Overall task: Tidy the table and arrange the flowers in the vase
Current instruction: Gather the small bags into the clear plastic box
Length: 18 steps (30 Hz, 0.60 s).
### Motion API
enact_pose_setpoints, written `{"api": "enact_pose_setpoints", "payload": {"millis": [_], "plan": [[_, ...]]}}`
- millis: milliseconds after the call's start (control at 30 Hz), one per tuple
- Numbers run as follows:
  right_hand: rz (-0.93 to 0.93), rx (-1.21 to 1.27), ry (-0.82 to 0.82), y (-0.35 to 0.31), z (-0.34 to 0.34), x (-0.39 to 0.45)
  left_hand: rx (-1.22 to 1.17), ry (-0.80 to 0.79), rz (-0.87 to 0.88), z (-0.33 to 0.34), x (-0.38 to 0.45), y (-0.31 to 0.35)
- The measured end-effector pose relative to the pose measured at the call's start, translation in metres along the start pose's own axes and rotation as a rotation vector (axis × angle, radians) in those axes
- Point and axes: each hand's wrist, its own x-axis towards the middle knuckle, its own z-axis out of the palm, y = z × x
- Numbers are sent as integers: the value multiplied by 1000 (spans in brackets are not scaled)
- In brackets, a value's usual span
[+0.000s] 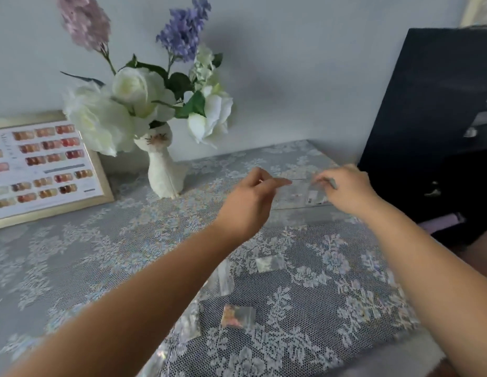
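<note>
A white cat-shaped vase (164, 172) stands at the back of the table and holds white roses (138, 96), a purple spray (185, 28) and a pink spray (83, 21). A clear flat box (302, 195) lies at the back right. My left hand (249, 202) pinches its left top edge. At the right edge is my right hand (347, 190), fingers closed on the box, with a thin grey piece (333, 184) sticking out of them. Several small shiny packets (238, 317) lie scattered on the lace cloth (114, 254) near me.
A gold-framed nail colour chart (43, 167) leans against the wall at the left. A black cabinet (432, 126) stands against the table's right side. The wall runs close behind the vase.
</note>
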Motion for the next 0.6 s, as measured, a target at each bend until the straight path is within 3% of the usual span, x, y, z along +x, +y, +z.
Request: {"api": "enact_pose_setpoints", "payload": {"millis": [267,367,433,500,600], "plan": [[70,-70,-178,22,15,5,41,-149,-231,39,29,-9],[60,-35,-72,29,16,-1,169,-271,-308,46,29,-19],[96,12,33,38,19,-8,240,-270,-359,46,28,-25],[192,155,69,47,24,-15,237,-243,-412,43,24,-32],[444,637,8,51,31,-23,-31,-337,-511,38,11,-41]]}}
